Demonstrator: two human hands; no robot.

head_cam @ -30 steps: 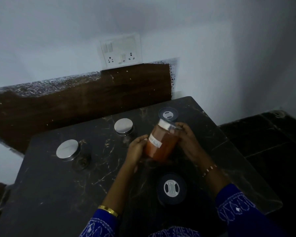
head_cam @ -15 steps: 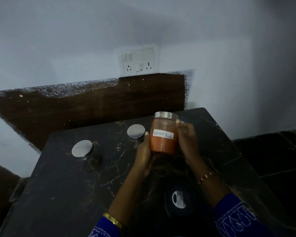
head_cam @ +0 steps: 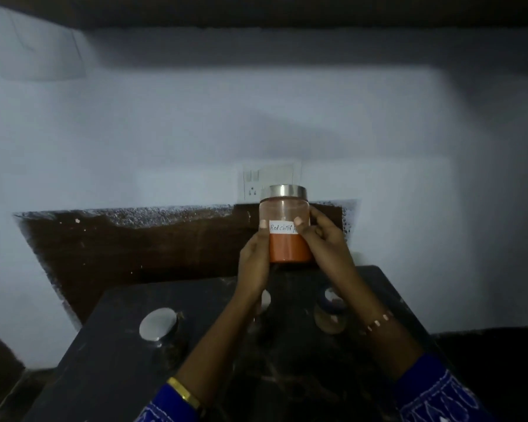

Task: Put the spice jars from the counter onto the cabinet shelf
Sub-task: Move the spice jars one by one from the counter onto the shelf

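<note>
You've raised the red chilli jar (head_cam: 287, 229) well clear of the counter (head_cam: 110, 360) since a second ago, view tilted up; left hand (head_cam: 253, 263) and right hand (head_cam: 326, 242) both wrap it upright, dead centre. Three jars remain at 6 o'clock; shelf next, dark edge at 12

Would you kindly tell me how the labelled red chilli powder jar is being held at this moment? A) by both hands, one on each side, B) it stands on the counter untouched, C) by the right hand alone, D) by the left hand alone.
A: the left hand and the right hand each grip a side of the red chilli powder jar, held upright above the counter.
</note>
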